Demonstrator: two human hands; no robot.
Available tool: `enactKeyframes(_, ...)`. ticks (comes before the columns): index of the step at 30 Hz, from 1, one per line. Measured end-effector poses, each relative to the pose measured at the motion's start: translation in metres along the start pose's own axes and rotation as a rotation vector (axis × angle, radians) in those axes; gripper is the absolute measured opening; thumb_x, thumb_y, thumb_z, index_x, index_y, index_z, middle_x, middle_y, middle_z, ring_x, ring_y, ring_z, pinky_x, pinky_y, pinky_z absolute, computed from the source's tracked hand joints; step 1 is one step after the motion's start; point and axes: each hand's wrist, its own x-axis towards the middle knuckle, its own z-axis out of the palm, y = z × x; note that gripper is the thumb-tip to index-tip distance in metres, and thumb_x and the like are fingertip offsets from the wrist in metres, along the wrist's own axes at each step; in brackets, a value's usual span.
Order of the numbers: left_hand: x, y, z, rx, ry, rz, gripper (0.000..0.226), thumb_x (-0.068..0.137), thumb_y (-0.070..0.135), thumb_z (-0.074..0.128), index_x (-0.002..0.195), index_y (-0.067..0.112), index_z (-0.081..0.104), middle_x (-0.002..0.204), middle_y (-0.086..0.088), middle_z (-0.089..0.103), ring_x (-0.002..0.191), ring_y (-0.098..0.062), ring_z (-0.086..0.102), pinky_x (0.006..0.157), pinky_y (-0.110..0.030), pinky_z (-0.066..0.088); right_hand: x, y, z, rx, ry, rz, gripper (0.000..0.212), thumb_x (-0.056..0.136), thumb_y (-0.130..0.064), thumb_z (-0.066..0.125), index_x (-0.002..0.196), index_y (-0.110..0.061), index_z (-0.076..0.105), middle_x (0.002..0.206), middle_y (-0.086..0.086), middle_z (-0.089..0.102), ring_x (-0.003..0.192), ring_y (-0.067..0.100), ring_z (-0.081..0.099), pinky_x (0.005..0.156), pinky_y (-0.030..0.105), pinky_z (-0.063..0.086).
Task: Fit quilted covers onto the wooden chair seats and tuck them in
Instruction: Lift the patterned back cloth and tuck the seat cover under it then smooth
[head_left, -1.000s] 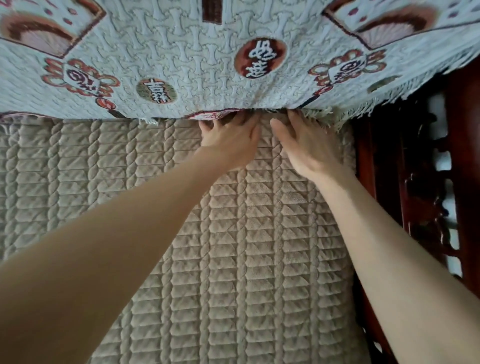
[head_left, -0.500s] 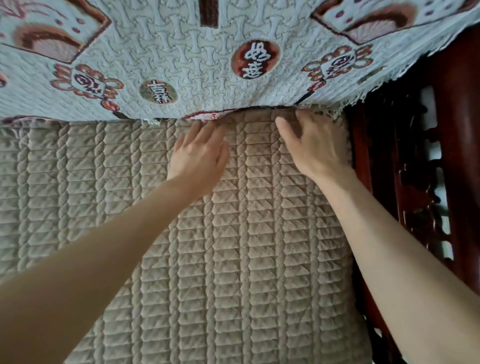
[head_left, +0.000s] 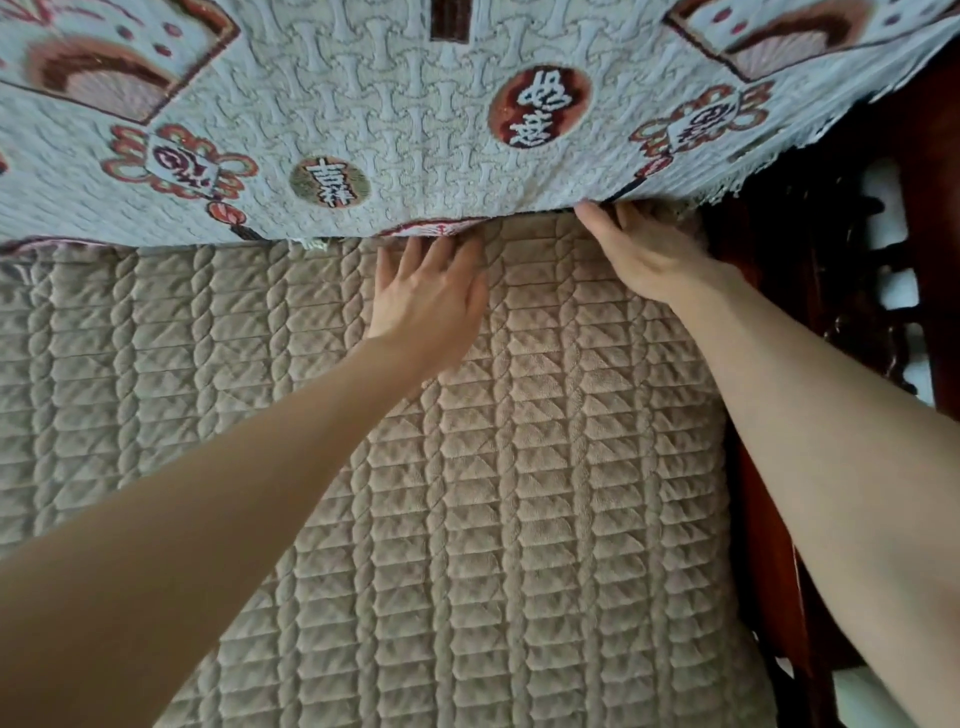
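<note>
Tucking the back edge of the seat cover.
Your left hand (head_left: 426, 306) lies flat, fingers straight, tips at the quilted cover's (head_left: 519, 519) rear edge. Your right hand (head_left: 644, 249) presses flat beside it, fingertips hidden under the throw's (head_left: 389, 104) hem. The chair frame (head_left: 763, 519) sits just right of it. Next, likely: push the edge down into the gap.

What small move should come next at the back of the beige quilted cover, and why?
Probably push the left hand forward under the pale blue patterned throw: its fingers lie flat on the beige quilted cover, while the right hand reaches beneath it.
</note>
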Motion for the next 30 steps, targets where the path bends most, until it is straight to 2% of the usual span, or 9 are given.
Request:
enactKeyframes(3, 0.006, 0.001, 0.000, 0.022, -0.122, -0.028, 0.056, 0.101, 0.050, 0.014, 0.153, 0.030, 0.010, 0.159, -0.001, 0.018, 0.147, -0.033, 0.008, 0.115, -0.057, -0.004, -0.015, 0.000, 0.014, -0.060, 0.084, -0.138, 0.091, 0.087, -0.080, 0.012, 0.156, -0.020, 0.008, 0.163, 0.002, 0.006, 0.149, 0.023, 0.009, 0.119, 0.051, 0.010)
enactKeyframes(7, 0.011, 0.001, -0.006, 0.003, -0.206, -0.036, 0.056, 0.101, 0.051, 0.013, 0.153, 0.032, 0.004, 0.161, 0.001, 0.009, 0.147, -0.032, 0.003, 0.115, -0.054, -0.006, -0.021, -0.007, 0.030, -0.225, 0.135, -0.297, 0.088, 0.089, -0.076, 0.010, 0.155, -0.020, -0.001, 0.163, -0.002, -0.003, 0.150, 0.019, -0.001, 0.120, 0.049, -0.003)
enactKeyframes(9, 0.005, -0.008, -0.006, 0.012, -0.165, 0.026, 0.054, 0.102, 0.047, 0.015, 0.153, 0.029, 0.011, 0.160, 0.001, 0.014, 0.147, -0.028, 0.006, 0.118, -0.051, -0.003, -0.011, -0.012, 0.027, -0.191, 0.083, -0.262, 0.086, 0.089, -0.077, 0.010, 0.155, -0.023, -0.002, 0.163, -0.004, -0.005, 0.150, 0.021, -0.002, 0.120, 0.051, -0.002)
enactKeyframes(13, -0.017, -0.028, -0.006, 0.007, 0.095, 0.090, 0.050, 0.100, 0.041, 0.023, 0.133, 0.017, 0.050, 0.136, -0.005, 0.052, 0.131, -0.026, 0.041, 0.113, -0.048, 0.024, -0.003, -0.018, 0.024, -0.242, 0.053, -0.215, 0.088, 0.087, -0.079, 0.011, 0.156, -0.025, 0.001, 0.163, -0.003, -0.003, 0.150, 0.025, -0.002, 0.119, 0.053, -0.003)
enactKeyframes(17, -0.030, -0.054, -0.006, 0.021, 0.084, -0.185, 0.050, 0.101, 0.041, 0.025, 0.148, 0.023, 0.031, 0.155, -0.005, 0.026, 0.145, -0.027, 0.016, 0.117, -0.051, 0.010, -0.030, -0.030, 0.044, -0.245, 0.188, -0.338, 0.093, 0.083, -0.082, 0.008, 0.156, -0.023, 0.006, 0.163, -0.001, 0.004, 0.149, 0.028, 0.004, 0.119, 0.052, 0.000)
enactKeyframes(20, -0.024, -0.066, -0.009, 0.029, -0.015, -0.230, 0.055, 0.101, 0.046, 0.021, 0.152, 0.026, 0.017, 0.160, -0.008, 0.011, 0.147, -0.029, 0.005, 0.118, -0.050, 0.000, -0.038, -0.054, 0.057, -0.302, 0.174, -0.450, 0.088, 0.084, -0.079, 0.008, 0.155, -0.027, 0.009, 0.163, -0.001, 0.004, 0.149, 0.030, 0.001, 0.120, 0.051, -0.001)
enactKeyframes(24, 0.000, -0.072, -0.012, 0.039, -0.100, -0.219, 0.055, 0.100, 0.048, 0.018, 0.150, 0.026, 0.020, 0.156, -0.009, 0.021, 0.144, -0.035, 0.013, 0.117, -0.053, 0.001, -0.018, -0.083, 0.058, -0.273, 0.110, -0.418, 0.077, 0.090, -0.074, 0.016, 0.154, -0.031, 0.017, 0.161, 0.003, 0.019, 0.147, 0.036, 0.008, 0.117, 0.055, 0.008)
enactKeyframes(28, -0.019, -0.080, -0.015, 0.033, 0.057, -0.166, 0.048, 0.100, 0.044, 0.023, 0.140, 0.022, 0.038, 0.143, -0.007, 0.041, 0.138, -0.030, 0.028, 0.116, -0.053, 0.010, -0.015, -0.091, 0.063, -0.257, 0.082, -0.345, 0.079, 0.088, -0.076, 0.017, 0.153, -0.032, 0.018, 0.161, 0.003, 0.016, 0.147, 0.036, 0.004, 0.116, 0.058, 0.002)
enactKeyframes(30, -0.022, -0.087, -0.016, 0.058, 0.019, -0.188, 0.050, 0.099, 0.043, 0.021, 0.144, 0.024, 0.033, 0.146, -0.006, 0.035, 0.140, -0.032, 0.023, 0.116, -0.055, 0.009, -0.024, -0.087, 0.066, -0.268, 0.124, -0.375, 0.078, 0.089, -0.076, 0.016, 0.154, -0.033, 0.013, 0.162, 0.001, 0.014, 0.147, 0.035, 0.001, 0.116, 0.060, 0.000)
